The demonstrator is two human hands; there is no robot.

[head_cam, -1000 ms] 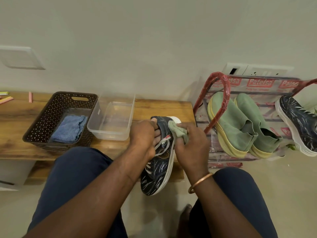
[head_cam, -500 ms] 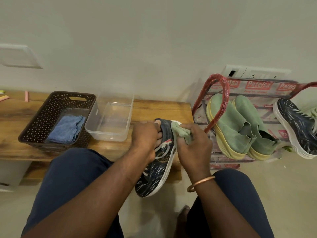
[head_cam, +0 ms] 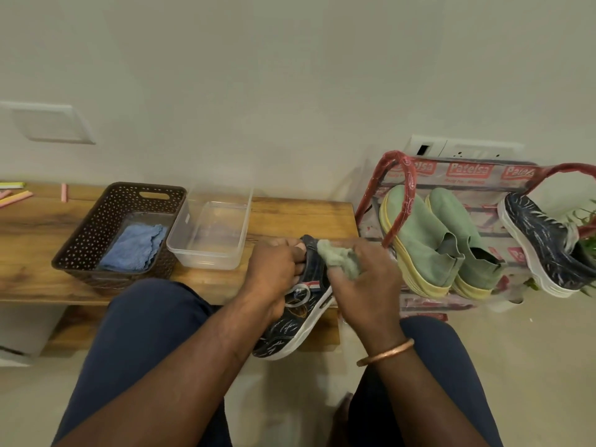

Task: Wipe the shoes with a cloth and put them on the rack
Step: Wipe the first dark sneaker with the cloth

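Observation:
A dark navy sneaker [head_cam: 290, 330] with white streaks and a white sole hangs over my lap, heel up and toe pointing down toward me. My left hand [head_cam: 274, 272] grips it at the heel and collar. My right hand [head_cam: 364, 285] holds a crumpled green cloth [head_cam: 338, 261] pressed against the heel's right side. On the red-framed shoe rack [head_cam: 400, 201] at the right stand two green slip-on shoes [head_cam: 429, 240] and the matching navy sneaker [head_cam: 545, 243].
A low wooden bench [head_cam: 290, 214] runs along the wall ahead. It carries a brown perforated basket [head_cam: 96, 227] with a blue cloth [head_cam: 134, 241] inside and a clear plastic tub [head_cam: 209, 233]. Coloured sticks [head_cam: 16, 196] lie at its far left. My knees fill the foreground.
The sneaker has turned a little in my left hand and its toe has swung left. The green cloth has slid along the heel's top edge under my right hand.

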